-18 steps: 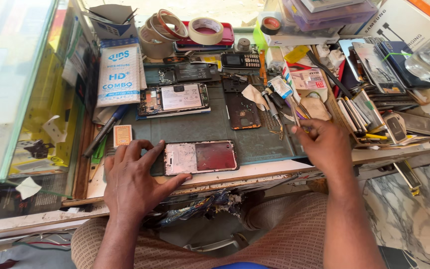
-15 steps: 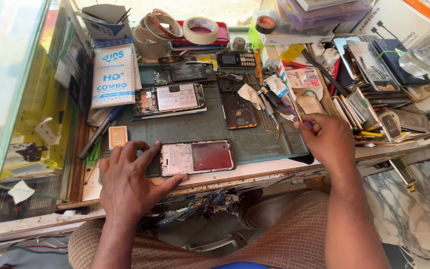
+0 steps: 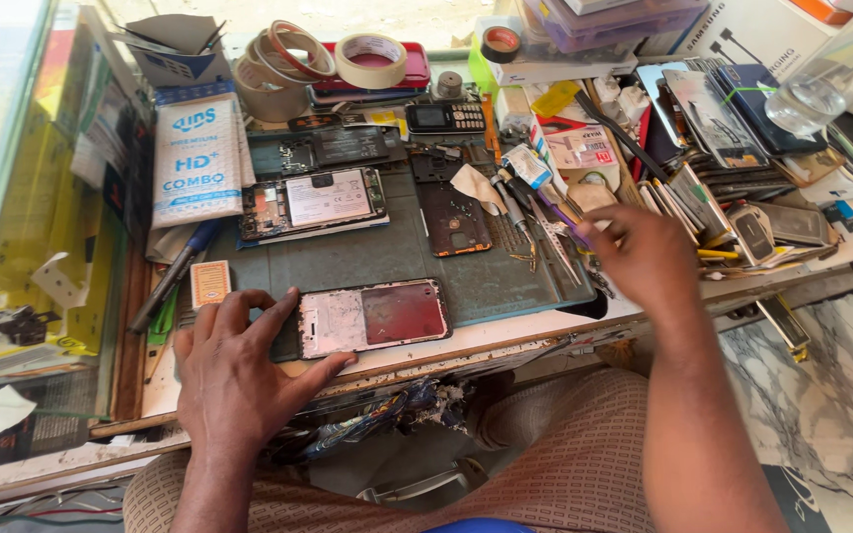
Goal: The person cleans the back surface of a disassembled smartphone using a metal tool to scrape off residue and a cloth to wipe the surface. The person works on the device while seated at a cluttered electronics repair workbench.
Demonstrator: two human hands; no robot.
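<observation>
Now left hand (image 3: 239,380) lying flat, pinning pink-backed opened phone frame (image 3: 372,316) at tabletop (image 3: 505,341) front edge; right hand (image 3: 644,257) blurred, grip unclear, reaching among metal tweezers (image 3: 545,232); frame risks sliding off if pressure is easing.

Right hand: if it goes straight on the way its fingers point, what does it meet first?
Probably the purple-handled tool just beyond the right hand fingertips, among the other tools; depth is unclear.

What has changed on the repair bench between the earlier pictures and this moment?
The right hand has shifted slightly among the tools at the mat's right edge; it looks blurred, and whether it holds anything cannot be told. The left hand stays pressed flat on the left end of the opened phone frame. The other phone parts on the green mat have not moved.
</observation>
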